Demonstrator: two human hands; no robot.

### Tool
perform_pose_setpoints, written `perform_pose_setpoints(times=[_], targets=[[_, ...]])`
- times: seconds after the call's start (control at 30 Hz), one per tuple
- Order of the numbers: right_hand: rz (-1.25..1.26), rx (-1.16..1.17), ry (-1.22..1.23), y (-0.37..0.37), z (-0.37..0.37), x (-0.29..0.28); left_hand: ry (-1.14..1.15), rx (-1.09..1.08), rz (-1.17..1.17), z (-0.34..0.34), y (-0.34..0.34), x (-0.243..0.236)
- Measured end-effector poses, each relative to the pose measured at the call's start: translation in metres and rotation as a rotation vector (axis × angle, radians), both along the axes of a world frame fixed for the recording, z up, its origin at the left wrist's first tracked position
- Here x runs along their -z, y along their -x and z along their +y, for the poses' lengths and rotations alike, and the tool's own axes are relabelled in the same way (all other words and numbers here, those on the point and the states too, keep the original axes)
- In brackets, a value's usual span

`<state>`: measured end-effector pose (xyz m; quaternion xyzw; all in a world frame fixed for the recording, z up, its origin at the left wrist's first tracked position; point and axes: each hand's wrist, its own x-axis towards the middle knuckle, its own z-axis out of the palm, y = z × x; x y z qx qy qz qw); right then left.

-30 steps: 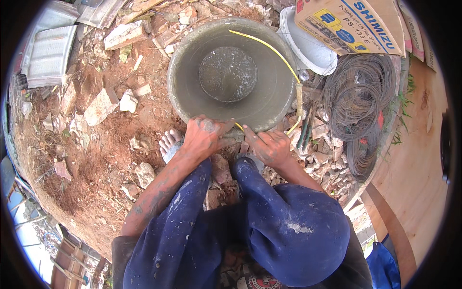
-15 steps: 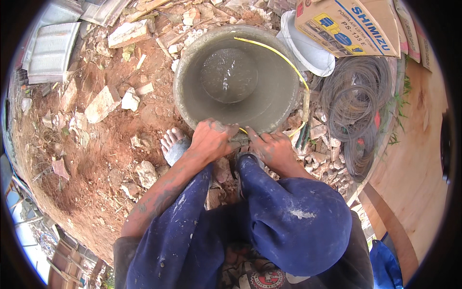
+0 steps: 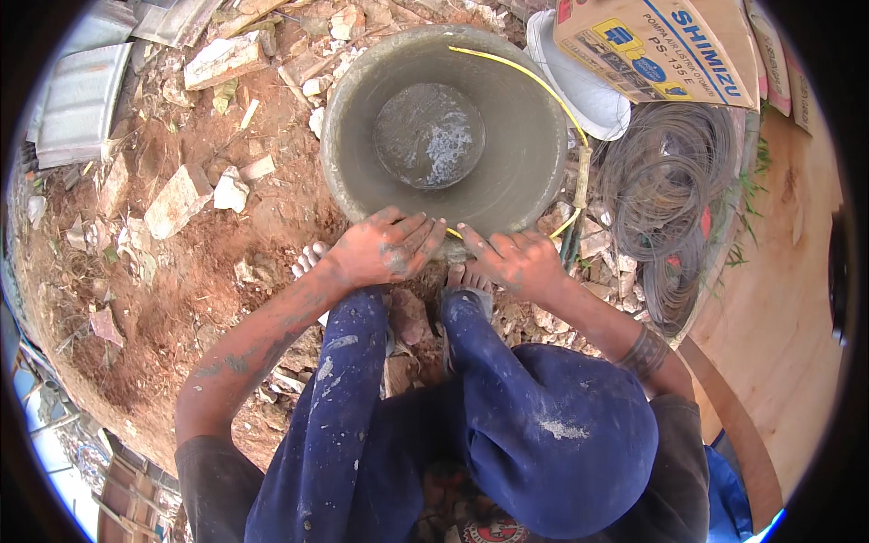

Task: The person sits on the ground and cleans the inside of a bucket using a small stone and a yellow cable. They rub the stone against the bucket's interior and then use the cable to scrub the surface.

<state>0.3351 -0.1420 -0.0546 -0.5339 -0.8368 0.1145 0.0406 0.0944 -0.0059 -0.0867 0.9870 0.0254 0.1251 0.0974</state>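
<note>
A large grey, mud-coated bucket stands in front of my feet, with a wet, shiny patch at its bottom. A yellow cord arcs over its right side, has a thicker, wrapped stretch by the rim, and runs down behind my right hand. At the near rim, the fingers of my left hand close over the rim beside a short bit of that cord. My right hand bends its fingers over the same spot from the other side. Both hands are smeared with grey mud; what lies under the palms is hidden.
Right of the bucket lie coiled wire, a white basin and a cardboard box. Broken stones litter the reddish soil on the left, below corrugated sheets. A wooden board edges the far right.
My elbows have spread outward and more of both forearms shows. My left hand has shifted slightly up and left, the right slightly right; both remain at the near rim. The view has tilted a little.
</note>
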Motion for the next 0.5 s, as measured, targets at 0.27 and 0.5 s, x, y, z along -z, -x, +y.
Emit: perform_pose_setpoints(times=[0.27,0.5], targets=[[0.119,0.154,0.121,-0.028,0.055,-0.042,0.044,0.051,0.084,0.067,-0.039,-0.047],[0.220,0.295,0.371,-0.049,0.139,-0.137,0.506,-0.020,0.132,0.152,-0.076,-0.124]])
